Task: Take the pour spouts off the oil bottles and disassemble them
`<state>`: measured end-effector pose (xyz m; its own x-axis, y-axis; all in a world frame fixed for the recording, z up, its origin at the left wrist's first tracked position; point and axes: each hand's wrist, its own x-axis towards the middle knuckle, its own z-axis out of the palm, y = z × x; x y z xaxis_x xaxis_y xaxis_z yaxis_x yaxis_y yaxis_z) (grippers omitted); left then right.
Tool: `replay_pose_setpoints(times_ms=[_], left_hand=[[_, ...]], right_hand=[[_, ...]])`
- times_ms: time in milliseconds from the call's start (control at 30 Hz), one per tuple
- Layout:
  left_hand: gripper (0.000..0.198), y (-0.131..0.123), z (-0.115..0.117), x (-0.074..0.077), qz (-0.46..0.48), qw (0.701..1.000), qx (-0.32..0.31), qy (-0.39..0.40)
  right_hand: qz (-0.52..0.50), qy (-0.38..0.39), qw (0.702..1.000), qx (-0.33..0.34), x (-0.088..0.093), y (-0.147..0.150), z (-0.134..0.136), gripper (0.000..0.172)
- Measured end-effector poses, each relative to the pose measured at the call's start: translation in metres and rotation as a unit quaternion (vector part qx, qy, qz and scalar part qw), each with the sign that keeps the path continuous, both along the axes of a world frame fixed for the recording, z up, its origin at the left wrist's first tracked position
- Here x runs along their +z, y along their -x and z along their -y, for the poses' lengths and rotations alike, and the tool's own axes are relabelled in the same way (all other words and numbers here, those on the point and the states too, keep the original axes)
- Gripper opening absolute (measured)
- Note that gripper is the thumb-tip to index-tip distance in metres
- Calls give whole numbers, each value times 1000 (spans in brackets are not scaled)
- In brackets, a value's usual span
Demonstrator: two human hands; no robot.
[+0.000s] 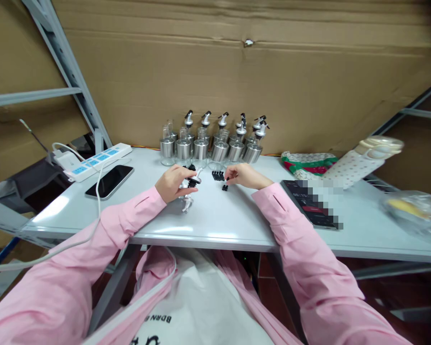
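Note:
My left hand (pixel 173 183) is closed on a silver-and-black bottle pourer (pixel 195 179), held just above the table. Beneath and beside it lie more silver pourer parts (pixel 187 205), partly hidden by the hand. My right hand (pixel 242 176) pinches a small black piece, mostly covered by the fingertips. Left of those fingertips is a short row of small black pieces (pixel 218 176), and a loose black piece (pixel 224 188) lies just below. Behind both hands stand several glass bottles with steel sleeves (pixel 200 149); some carry silver pourers with black flip caps (pixel 223 118), others have bare necks.
On the left are a phone (pixel 110 181) and a white power strip (pixel 96 162), its cable crossing my left sleeve. A dark tablet-like device (pixel 311 203), patterned cloth (pixel 309 164), a dotted white cylinder (pixel 359 160) and a plastic-wrapped bowl (pixel 416 213) are on the right. Cardboard (pixel 215 72) backs the table.

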<state>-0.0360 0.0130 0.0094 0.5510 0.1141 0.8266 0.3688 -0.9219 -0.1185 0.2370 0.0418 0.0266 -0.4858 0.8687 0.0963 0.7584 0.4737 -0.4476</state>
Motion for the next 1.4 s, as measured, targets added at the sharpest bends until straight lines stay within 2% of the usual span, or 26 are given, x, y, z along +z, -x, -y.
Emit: replay_pose_setpoints(times_ms=[200, 367, 600, 767, 1033, 1400], left_hand=[[33, -1, 1, 2, 6, 1000, -10, -18], [33, 0, 0, 0, 0, 1000, -7, -6], [35, 1, -1, -1, -12, 1000, 8, 14], [33, 0, 0, 1, 2, 1000, -10, -13], [34, 1, -1, -1, -11, 1000, 8, 8], [33, 0, 0, 1, -4, 1000, -4, -6]], right_hand=[[70, 3, 997, -27, -1, -6, -2, 10], [117, 19, 993, -9, 0, -5, 2, 10], [148, 31, 988, -23, -1, -3, 3, 10], [152, 37, 987, -23, 0, -1, 4, 13], [149, 48, 988, -20, -2, -2, 3, 16], [136, 61, 989, -16, -2, -2, 4, 17]])
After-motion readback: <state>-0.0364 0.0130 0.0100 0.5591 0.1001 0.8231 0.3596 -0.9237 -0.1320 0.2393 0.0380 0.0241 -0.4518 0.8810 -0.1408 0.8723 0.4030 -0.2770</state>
